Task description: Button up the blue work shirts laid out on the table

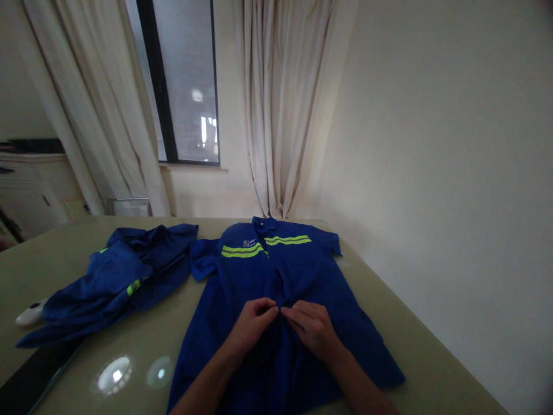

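A blue short-sleeved work shirt (298,271) with yellow-green reflective stripes lies flat, front up, on the table (415,357), collar toward the window. My left hand (253,324) and my right hand (311,328) meet at the shirt's front placket, about mid-chest. The fingers of both hands are pinched together on the placket fabric where the two front edges join. What lies between the fingertips is too small to make out beyond the cloth.
A second blue garment (116,276) with reflective trim lies crumpled at the left of the table. A white object (29,314) pokes out beside it. A dark flat item (34,374) sits at the near left edge. Curtains, a window and a wall stand behind.
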Available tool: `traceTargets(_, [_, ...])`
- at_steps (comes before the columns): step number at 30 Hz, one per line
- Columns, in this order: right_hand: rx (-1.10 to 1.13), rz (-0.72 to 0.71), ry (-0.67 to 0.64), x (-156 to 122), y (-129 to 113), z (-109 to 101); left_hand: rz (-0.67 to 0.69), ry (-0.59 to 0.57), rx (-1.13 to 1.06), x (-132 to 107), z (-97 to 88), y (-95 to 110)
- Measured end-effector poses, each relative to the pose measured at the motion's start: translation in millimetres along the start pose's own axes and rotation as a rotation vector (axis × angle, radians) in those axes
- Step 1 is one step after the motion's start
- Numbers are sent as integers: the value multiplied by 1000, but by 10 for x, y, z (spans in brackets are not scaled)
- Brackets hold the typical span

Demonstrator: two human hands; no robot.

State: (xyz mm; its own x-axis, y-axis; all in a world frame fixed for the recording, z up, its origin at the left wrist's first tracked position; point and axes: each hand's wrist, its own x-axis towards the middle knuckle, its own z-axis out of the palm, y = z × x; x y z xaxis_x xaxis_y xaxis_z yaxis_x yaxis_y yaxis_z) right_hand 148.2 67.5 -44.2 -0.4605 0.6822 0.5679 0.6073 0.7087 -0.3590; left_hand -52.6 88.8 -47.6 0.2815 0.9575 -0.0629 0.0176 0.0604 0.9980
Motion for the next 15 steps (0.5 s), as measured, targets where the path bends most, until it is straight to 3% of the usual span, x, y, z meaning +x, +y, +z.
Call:
traceTargets(4, [171, 155, 59, 30, -2, 40, 4, 22, -8, 6, 8, -17])
traceTargets(8, [271, 324, 89, 77, -18, 45, 125, 97, 76, -9, 51, -19])
traceTargets(15, [340, 435, 40, 114, -66, 34, 185, 134, 226, -25, 97, -30])
